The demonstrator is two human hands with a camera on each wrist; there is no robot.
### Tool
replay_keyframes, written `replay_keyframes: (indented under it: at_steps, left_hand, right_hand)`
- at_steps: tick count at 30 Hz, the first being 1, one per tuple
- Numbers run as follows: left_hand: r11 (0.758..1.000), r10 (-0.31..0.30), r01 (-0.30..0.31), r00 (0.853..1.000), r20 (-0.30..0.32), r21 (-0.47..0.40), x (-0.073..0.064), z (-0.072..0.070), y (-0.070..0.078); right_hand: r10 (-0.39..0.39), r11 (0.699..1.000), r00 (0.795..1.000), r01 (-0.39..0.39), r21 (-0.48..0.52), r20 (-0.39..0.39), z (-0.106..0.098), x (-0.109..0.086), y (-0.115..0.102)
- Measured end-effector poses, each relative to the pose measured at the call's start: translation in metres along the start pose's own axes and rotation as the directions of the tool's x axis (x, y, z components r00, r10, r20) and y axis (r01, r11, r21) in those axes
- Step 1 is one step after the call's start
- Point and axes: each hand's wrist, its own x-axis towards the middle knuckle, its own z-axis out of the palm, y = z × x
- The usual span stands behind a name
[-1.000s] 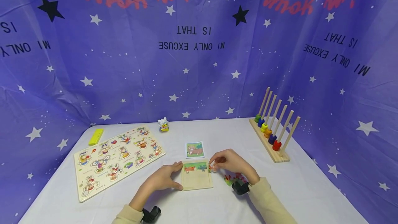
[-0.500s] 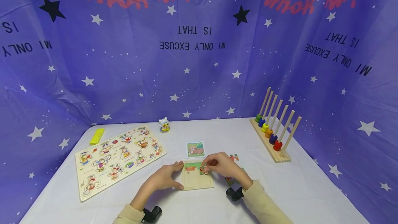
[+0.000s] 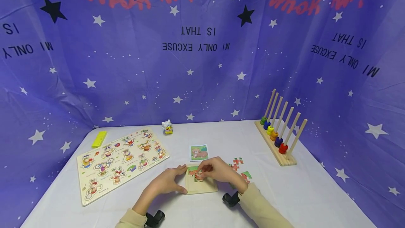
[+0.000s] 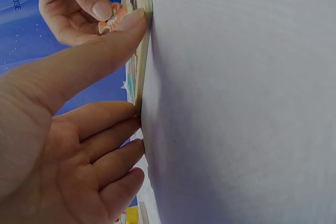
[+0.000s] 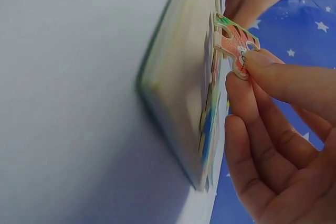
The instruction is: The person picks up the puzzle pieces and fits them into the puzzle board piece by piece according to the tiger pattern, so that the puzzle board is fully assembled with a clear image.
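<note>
A shallow wooden puzzle tray (image 3: 204, 188) lies in the middle of the white table, with puzzle pieces (image 3: 192, 169) along its far side. My right hand (image 3: 218, 170) pinches an orange and green puzzle piece (image 5: 231, 40) between thumb and fingers. In the right wrist view the piece is tilted, close over the tray. My left hand (image 3: 169, 180) spans the tray's left side, its fairly straight fingers and thumb touching the edge. Several loose puzzle pieces (image 3: 238, 161) lie right of the tray, some partly hidden by the right forearm.
Beyond the tray lies a small animal picture card (image 3: 198, 153). A large wooden picture board (image 3: 121, 164) occupies the left, near a yellow block (image 3: 99, 139). At the back stands a small white and yellow figurine (image 3: 167, 127). A peg stand (image 3: 278, 147) with coloured beads is at right.
My right hand has carried the puzzle piece leftward from beside the tray to over it, near the pieces on its far side. The left hand stays at the tray's left edge.
</note>
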Motion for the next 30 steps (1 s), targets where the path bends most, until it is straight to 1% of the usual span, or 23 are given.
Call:
replay_keyframes:
  at_steps: [9, 14, 21, 30]
  left_hand:
    - [1.000, 0.001, -0.001, 1.000, 0.001, -0.005, 0.000, -0.001, 0.000]
    - [1.000, 0.006, -0.006, 1.000, 0.002, -0.010, -0.001, -0.001, 0.000]
    - [1.000, 0.015, -0.015, 1.000, 0.000, -0.005, -0.001, 0.000, 0.001]
    - [1.000, 0.019, -0.018, 1.000, -0.002, 0.007, 0.000, 0.000, -0.002]
  right_hand:
    - [-0.010, 1.000, 1.000, 0.010, -0.020, 0.021, 0.005, 0.013, -0.004]
    - [0.010, 0.999, 0.999, -0.009, -0.043, 0.038, 0.010, 0.017, -0.004]
    - [0.036, 0.996, 0.999, -0.034, -0.083, 0.024, 0.016, 0.021, -0.006]
    - [0.070, 0.992, 0.998, -0.070, -0.102, 0.000, 0.019, 0.021, -0.008]
